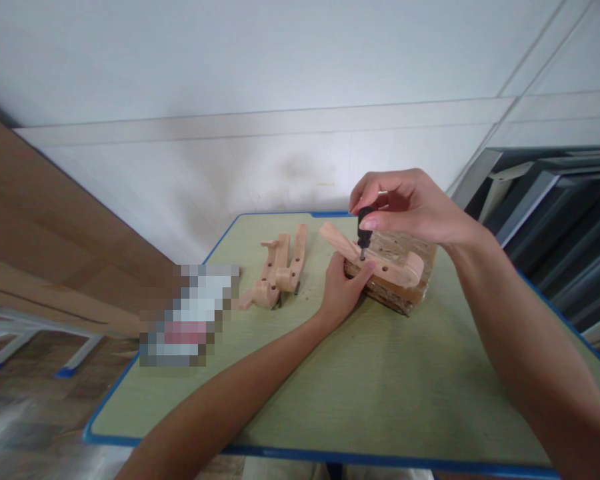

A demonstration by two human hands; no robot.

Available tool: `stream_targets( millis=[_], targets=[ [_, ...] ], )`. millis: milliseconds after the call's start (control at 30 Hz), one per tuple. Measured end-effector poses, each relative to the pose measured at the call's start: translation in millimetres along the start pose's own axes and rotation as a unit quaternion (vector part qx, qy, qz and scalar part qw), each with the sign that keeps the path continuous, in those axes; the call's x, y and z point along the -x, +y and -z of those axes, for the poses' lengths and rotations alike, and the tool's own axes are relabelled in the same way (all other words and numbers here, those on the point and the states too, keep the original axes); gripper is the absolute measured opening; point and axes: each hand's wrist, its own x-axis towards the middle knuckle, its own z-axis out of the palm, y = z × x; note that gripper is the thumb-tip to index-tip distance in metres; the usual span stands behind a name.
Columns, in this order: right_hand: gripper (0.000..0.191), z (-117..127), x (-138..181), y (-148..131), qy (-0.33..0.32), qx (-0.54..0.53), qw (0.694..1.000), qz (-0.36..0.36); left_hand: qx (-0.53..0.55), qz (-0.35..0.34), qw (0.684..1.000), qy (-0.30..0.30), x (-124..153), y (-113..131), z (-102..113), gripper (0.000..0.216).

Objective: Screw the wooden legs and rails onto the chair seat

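1. Head view, and it's all at the fingertips: the right hand point(415, 207) pinches the black handle of a small screwdriver point(365, 230) between thumb and forefinger, the other fingers curled loosely above.
2. Down the shaft we go, nearly upright, and the tip meets a hole in the pale wooden hook point(403, 272). Whether a screw sits in there, I can't tell.
3. The left hand point(343, 283) is doing the clamping: thumb pressed over the wooden hook, its other fingers mostly hidden beside the block point(410, 241), a chunky thing in shiny wrap with the hook lying on top.
4. So the step looks like driving or loosening a screw. The next move, I'd judge, calls for a straight shaft, steady downward pressure and a small twist, with that left thumb holding firm; a tilt could slip the tip.
5. Just left of the action, more wooden pieces point(280, 253) lie bunched together, drilled with holes, dark bits at their lower ends.
6. Underneath, a pale green table point(405, 393) edged in blue; near its left edge, a pixelated flat item point(195, 307).
7. Out wide: white wall point(280, 67) ahead, brown board point(70, 227) left, dark panels point(555, 200) stacked right.
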Motion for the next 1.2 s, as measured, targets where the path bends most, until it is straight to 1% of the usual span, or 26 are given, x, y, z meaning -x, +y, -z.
stream_targets(
  millis=[233, 433, 500, 600, 700, 800, 867, 933, 1200],
  targets=[
    [0.027, -3, -1, 1, 0.060, -0.022, 0.998, -0.024, -0.009, -0.002, 1.000, 0.006, -1, 1, 0, 0.036],
    [0.033, -9, -2, 3, 0.092, -0.073, 0.992, -0.047, -0.007, 0.004, 1.000, 0.003, -1, 1, 0, 0.035],
    [0.035, -11, -1, 3, 0.096, -0.068, 0.992, -0.053, -0.001, 0.004, 1.000, 0.002, 0, 1, 0, 0.036],
    [0.033, -10, -1, 2, 0.075, -0.045, 0.995, -0.044, -0.001, 0.003, 1.000, 0.002, -1, 0, 0, 0.037],
    [0.023, -4, -1, -1, 0.012, -0.030, 0.999, -0.027, -0.005, 0.002, 1.000, 0.002, -1, 0, 0, 0.038],
    [0.024, 3, 1, -4, -0.055, -0.021, 0.998, -0.031, -0.008, 0.005, 1.000, 0.002, 0, 0, 0, 0.037],
    [0.024, 6, 3, -5, -0.075, -0.017, 0.997, -0.031, -0.014, 0.005, 1.000, 0.004, 0, 0, 0, 0.036],
    [0.022, 8, 4, -5, -0.074, -0.013, 0.997, -0.035, -0.019, 0.003, 1.000, 0.007, -1, 0, 0, 0.035],
    [0.013, 4, 2, -5, -0.013, 0.022, 0.999, -0.041, -0.001, 0.006, 1.000, 0.005, -1, 0, 0, 0.037]
  ],
)
